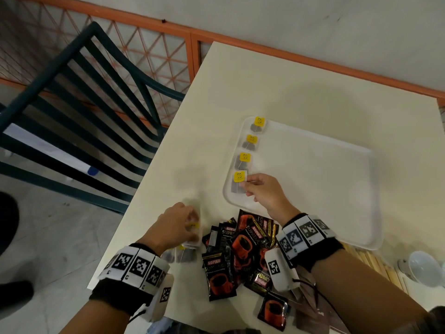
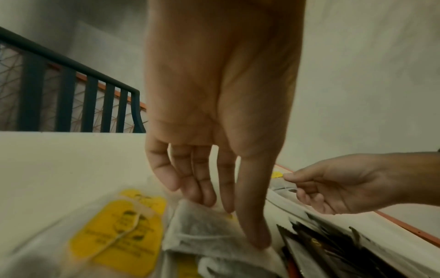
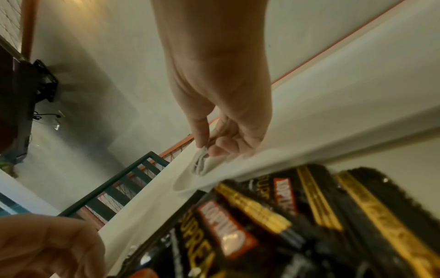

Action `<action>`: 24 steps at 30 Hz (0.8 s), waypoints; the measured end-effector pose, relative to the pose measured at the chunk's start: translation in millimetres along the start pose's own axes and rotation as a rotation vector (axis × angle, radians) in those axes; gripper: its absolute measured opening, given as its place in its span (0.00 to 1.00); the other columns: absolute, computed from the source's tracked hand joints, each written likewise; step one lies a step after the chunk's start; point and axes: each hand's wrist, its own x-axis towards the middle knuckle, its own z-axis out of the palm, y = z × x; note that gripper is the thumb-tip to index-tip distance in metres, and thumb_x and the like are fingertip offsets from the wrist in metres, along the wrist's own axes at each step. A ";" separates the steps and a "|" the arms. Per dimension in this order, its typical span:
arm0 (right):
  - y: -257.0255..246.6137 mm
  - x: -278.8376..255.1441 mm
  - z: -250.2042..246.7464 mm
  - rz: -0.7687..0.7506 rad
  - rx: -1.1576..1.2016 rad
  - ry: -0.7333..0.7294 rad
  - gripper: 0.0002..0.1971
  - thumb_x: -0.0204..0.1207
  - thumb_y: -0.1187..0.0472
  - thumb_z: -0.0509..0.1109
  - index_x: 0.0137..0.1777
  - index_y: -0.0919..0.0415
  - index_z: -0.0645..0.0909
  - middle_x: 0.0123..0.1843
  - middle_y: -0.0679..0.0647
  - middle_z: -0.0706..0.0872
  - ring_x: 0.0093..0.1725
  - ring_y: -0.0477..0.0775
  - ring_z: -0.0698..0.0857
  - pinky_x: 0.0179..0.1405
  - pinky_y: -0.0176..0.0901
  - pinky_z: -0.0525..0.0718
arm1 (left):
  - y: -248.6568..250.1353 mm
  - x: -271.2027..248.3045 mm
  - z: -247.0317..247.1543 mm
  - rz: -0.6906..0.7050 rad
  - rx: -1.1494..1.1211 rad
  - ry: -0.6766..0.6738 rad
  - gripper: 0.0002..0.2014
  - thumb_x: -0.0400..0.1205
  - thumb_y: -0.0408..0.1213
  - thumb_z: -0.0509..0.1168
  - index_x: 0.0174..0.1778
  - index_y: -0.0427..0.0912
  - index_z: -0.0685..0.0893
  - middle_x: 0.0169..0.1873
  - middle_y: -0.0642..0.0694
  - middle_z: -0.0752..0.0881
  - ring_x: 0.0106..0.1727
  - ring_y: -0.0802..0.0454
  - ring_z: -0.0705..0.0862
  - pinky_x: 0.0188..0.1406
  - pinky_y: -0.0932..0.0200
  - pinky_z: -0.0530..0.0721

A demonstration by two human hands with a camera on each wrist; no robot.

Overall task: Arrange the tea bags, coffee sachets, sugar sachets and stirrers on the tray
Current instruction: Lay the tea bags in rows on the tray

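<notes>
A white tray (image 1: 313, 184) lies on the table with a column of tea bags with yellow tags along its left edge. My right hand (image 1: 245, 186) pinches the nearest tea bag (image 1: 237, 183) of that column, which lies flat in the tray's near left corner; the right wrist view shows thumb and fingers closed on the bag (image 3: 201, 163). My left hand (image 1: 193, 225) is at a small heap of loose tea bags (image 1: 185, 254) on the table, thumb and fingers pinching one tea bag (image 2: 202, 225). Black coffee sachets (image 1: 240, 251) are piled between my wrists.
Wooden stirrers (image 1: 375, 263) lie right of the sachets, below the tray's near edge. A white rounded object (image 1: 421, 266) sits at the far right. A dark green chair (image 1: 84, 112) stands left of the table. An orange railing (image 1: 289, 51) runs behind.
</notes>
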 end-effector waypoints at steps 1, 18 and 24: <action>1.3 2.1 0.6 0.012 -0.007 0.025 0.06 0.73 0.64 0.73 0.48 0.62 0.81 0.35 0.54 0.83 0.30 0.46 0.79 0.25 0.33 0.73 | 0.8 -0.4 -0.2 0.002 0.016 -0.009 0.15 0.69 0.38 0.73 0.48 0.51 0.78 0.47 0.51 0.75 0.51 0.50 0.78 0.55 0.55 0.79; 8.0 -16.0 0.5 -0.157 -0.240 0.053 0.06 0.74 0.60 0.71 0.41 0.51 0.76 0.33 0.50 0.81 0.33 0.50 0.82 0.33 0.35 0.77 | -5.4 -1.5 -4.5 0.057 -0.006 0.037 0.06 0.77 0.35 0.68 0.48 0.46 0.85 0.41 0.54 0.82 0.41 0.62 0.80 0.34 0.79 0.73; -10.9 -44.4 -1.9 -0.208 -0.278 -0.319 0.10 0.76 0.52 0.70 0.55 0.53 0.81 0.47 0.40 0.83 0.44 0.40 0.81 0.43 0.27 0.77 | 17.2 -6.0 -39.8 0.143 -0.260 0.134 0.05 0.74 0.37 0.72 0.37 0.52 0.83 0.34 0.54 0.85 0.34 0.62 0.79 0.33 0.74 0.73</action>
